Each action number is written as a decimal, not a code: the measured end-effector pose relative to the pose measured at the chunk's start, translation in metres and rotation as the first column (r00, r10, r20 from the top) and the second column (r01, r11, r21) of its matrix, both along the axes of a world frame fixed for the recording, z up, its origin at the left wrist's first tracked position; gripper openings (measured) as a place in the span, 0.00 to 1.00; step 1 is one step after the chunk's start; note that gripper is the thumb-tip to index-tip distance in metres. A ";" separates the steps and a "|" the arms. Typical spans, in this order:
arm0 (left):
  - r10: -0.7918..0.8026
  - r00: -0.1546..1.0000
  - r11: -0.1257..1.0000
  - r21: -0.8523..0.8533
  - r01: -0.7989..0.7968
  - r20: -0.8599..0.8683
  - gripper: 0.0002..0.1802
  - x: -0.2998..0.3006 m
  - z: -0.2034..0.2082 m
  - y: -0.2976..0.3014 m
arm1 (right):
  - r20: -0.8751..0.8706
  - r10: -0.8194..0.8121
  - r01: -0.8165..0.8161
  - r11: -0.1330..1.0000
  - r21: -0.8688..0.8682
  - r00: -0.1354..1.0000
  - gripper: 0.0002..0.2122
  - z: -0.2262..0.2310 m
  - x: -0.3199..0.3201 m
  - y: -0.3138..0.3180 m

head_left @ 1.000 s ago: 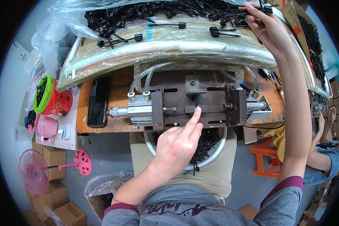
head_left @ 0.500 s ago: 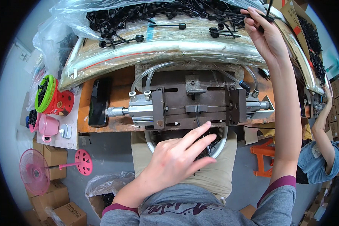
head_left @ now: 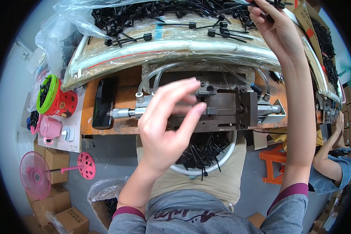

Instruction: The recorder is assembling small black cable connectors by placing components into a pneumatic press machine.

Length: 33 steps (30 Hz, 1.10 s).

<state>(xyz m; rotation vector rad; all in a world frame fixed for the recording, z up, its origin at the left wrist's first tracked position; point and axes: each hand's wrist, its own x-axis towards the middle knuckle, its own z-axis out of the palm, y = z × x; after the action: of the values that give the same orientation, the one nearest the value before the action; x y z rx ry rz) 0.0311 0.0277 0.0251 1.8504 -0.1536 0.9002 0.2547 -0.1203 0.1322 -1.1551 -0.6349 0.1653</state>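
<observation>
Over the metal clamping fixture (head_left: 226,113), my left hand (head_left: 163,123) hovers with thumb and fingers apart. Its fingers are partly smeared by motion, and nothing shows between them. It covers the fixture's left part. At the upper right, my right hand (head_left: 275,27) is closed around black plastic stemmed pieces, partly hidden by the fingers and cut off by the picture's edge. Beside it lies a heap of black plastic pieces (head_left: 175,13) with thin stems and small round heads, on a plastic-wrapped surface. A white-rimmed basket (head_left: 222,162) on my lap holds more of them.
A phone (head_left: 104,103) lies left of the fixture. Further left stand a red and green bucket (head_left: 66,104) and a pink mug (head_left: 50,128). A pink fan (head_left: 36,177) and cardboard boxes are below. Another person's arm (head_left: 327,156) shows at the right, near an orange stool (head_left: 272,165).
My left hand has moved up from the basket to above the fixture. The right hand has shifted slightly up at the heap. The other person's hands have come together.
</observation>
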 end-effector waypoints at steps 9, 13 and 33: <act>0.100 0.995 0.984 0.147 -0.104 0.029 0.14 0.004 0.002 -0.004 | 0.072 -0.163 0.165 0.986 -0.028 0.984 0.03 -0.030 -0.015 -0.003; 0.152 0.988 0.965 0.212 -0.155 0.032 0.10 -0.006 -0.003 -0.001 | 0.190 -0.330 0.341 0.940 -0.028 0.925 0.04 -0.033 -0.034 -0.007; -0.115 0.970 0.656 0.718 0.235 -0.212 0.11 0.016 0.018 -0.021 | 0.158 -0.162 0.175 0.982 -0.075 0.974 0.11 -0.057 -0.066 -0.056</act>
<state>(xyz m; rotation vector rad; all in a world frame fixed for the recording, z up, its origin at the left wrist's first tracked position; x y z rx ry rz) 0.0472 0.0070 0.0430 2.5958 -0.6871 0.5810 0.1888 -0.1766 0.0754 -1.3105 -0.6643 -0.0398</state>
